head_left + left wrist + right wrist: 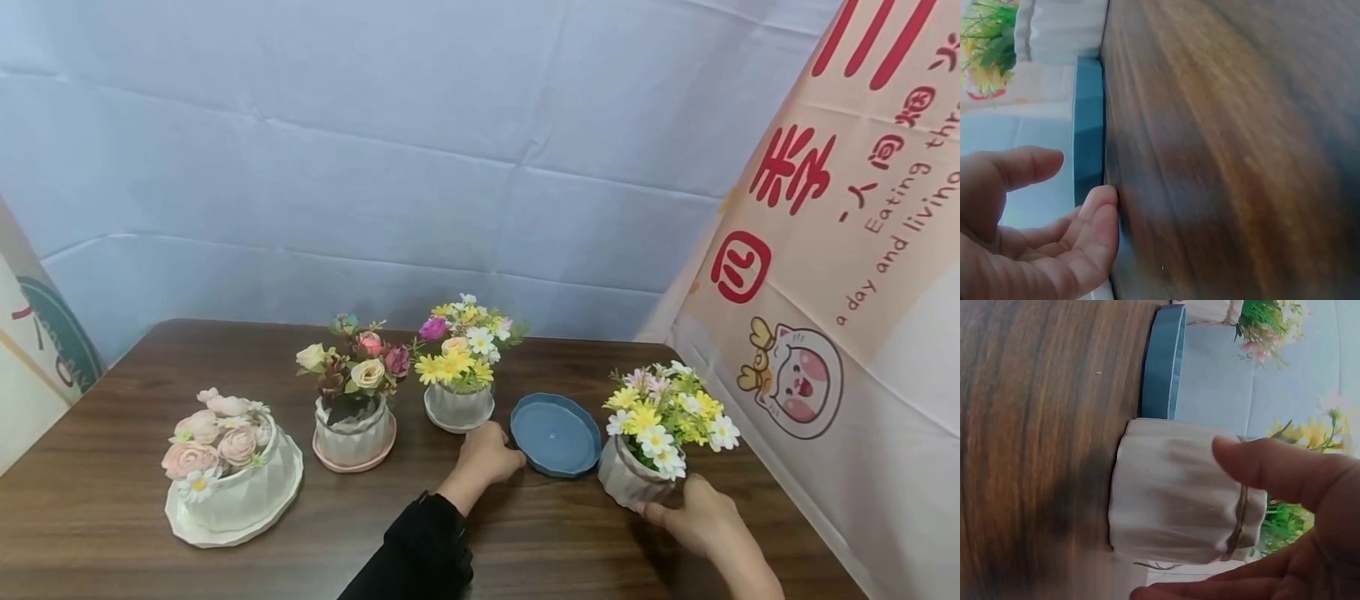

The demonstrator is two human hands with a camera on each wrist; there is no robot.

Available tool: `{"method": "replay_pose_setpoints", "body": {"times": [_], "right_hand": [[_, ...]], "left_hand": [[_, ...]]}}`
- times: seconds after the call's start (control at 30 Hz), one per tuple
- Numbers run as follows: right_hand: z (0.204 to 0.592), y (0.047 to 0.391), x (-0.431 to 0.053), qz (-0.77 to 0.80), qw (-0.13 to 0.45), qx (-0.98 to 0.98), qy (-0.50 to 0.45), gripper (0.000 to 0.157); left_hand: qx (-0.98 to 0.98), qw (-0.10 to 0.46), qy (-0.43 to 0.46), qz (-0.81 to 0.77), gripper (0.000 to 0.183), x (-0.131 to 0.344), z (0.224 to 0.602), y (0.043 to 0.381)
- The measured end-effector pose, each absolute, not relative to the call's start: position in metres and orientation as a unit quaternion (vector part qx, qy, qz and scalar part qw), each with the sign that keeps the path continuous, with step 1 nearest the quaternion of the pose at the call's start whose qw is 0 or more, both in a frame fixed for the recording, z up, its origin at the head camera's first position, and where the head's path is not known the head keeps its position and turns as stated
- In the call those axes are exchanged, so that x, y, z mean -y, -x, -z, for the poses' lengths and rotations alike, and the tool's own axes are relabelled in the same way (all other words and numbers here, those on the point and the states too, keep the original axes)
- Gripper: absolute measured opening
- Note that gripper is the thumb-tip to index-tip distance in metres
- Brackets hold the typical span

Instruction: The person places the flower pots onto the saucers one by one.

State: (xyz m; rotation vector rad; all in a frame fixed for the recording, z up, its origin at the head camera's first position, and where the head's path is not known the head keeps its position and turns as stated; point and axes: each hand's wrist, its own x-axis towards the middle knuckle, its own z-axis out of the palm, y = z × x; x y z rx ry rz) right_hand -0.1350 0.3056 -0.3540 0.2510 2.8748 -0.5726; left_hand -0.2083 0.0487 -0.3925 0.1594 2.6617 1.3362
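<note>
My left hand point(486, 457) is at the near left edge of a round blue plant saucer point(555, 437). In the left wrist view its thumb stands apart from the bent fingers point(1094, 234), which are low beside the saucer's wall. A white ribbed flowerpot point(628, 477) with yellow, white and pink flowers point(663, 421) stands just right of the saucer, on the table. My right hand point(705, 512) is at this pot's near right side. In the right wrist view its thumb point(1254, 461) overlaps the pot, spread from the fingers; twine circles the pot's rim.
Left of the saucer, a pot of mixed flowers point(459, 408) stands on a white saucer. Farther left, a rose pot point(351, 437) sits on a pink saucer point(322, 458). A pale-pink flower pot point(255, 492) tilts on a white saucer point(183, 529). Cloth point(375, 208) hangs behind the table.
</note>
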Motion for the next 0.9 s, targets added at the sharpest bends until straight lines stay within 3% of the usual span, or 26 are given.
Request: {"method": "replay_pose_setpoints", "body": {"times": [0.13,0.2,0.3,0.37,0.53,0.9], "right_hand": [[0.354,0.139,-0.306,0.245,0.090,-0.962,-0.084,0.113],[0.354,0.142,-0.307,0.270,0.082,-0.956,-0.078,0.117],[0.354,0.146,-0.308,0.295,0.069,-0.951,-0.070,0.113],[0.355,0.146,-0.308,0.304,0.059,-0.949,-0.063,0.106],[0.360,0.152,-0.307,0.293,0.044,-0.953,-0.061,0.089],[0.359,0.162,-0.306,0.286,0.058,-0.953,-0.083,0.099]], "left_hand": [[-0.887,0.070,-0.043,-0.454,0.018,-0.049,0.395,0.210],[-0.885,0.063,-0.042,-0.460,0.025,-0.050,0.397,0.211],[-0.882,0.057,-0.037,-0.467,0.044,-0.053,0.400,0.213],[-0.883,0.052,-0.033,-0.465,0.046,-0.055,0.400,0.213],[-0.889,0.054,-0.024,-0.455,0.034,-0.058,0.397,0.215],[-0.852,0.076,0.026,-0.517,0.013,-0.064,0.401,0.221]]}}
